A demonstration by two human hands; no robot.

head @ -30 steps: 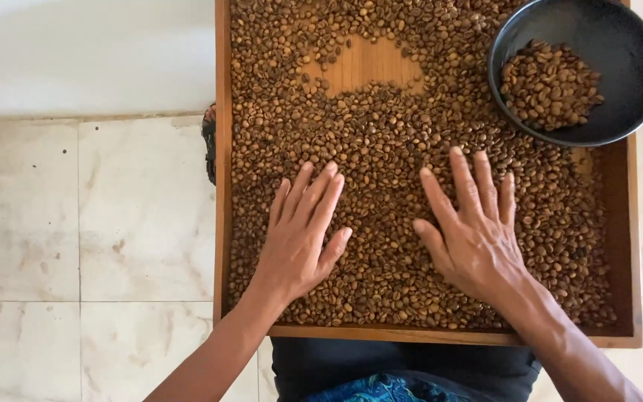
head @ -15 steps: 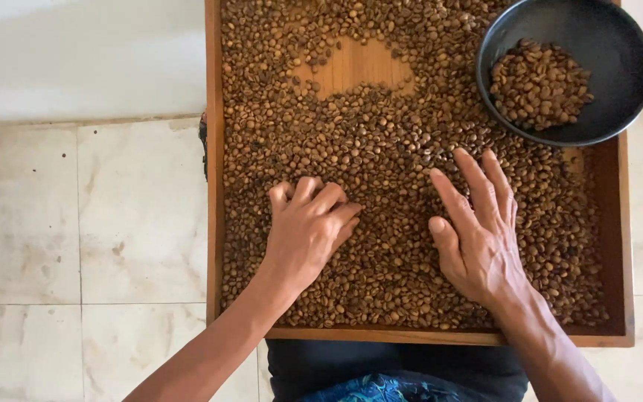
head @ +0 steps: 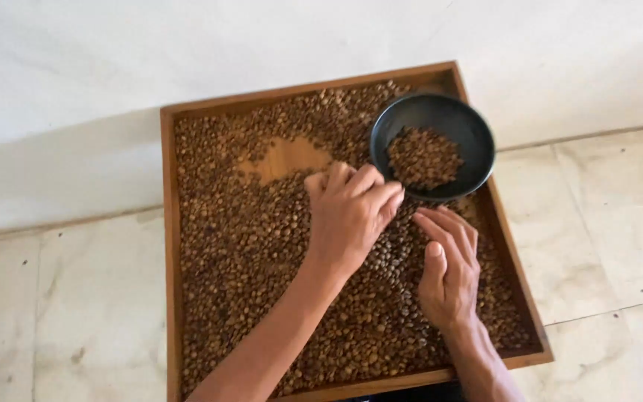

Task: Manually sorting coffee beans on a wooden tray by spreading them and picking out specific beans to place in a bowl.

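Left hand [head: 351, 212] has moved up-centre from the tray's [head: 169, 246] lower middle, fingers curled together beside the black bowl [head: 470, 141]. Right hand [head: 449, 272] rests on the coffee beans [head: 247, 238], fingers pressed together; earlier spread.

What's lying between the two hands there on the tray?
Only brown coffee beans on the wooden tray, between left hand and right hand, in the head view.

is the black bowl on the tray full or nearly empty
Partly filled, closer to empty. The black bowl holds a small heap of beans at its bottom, with bare dark wall showing all around the heap.
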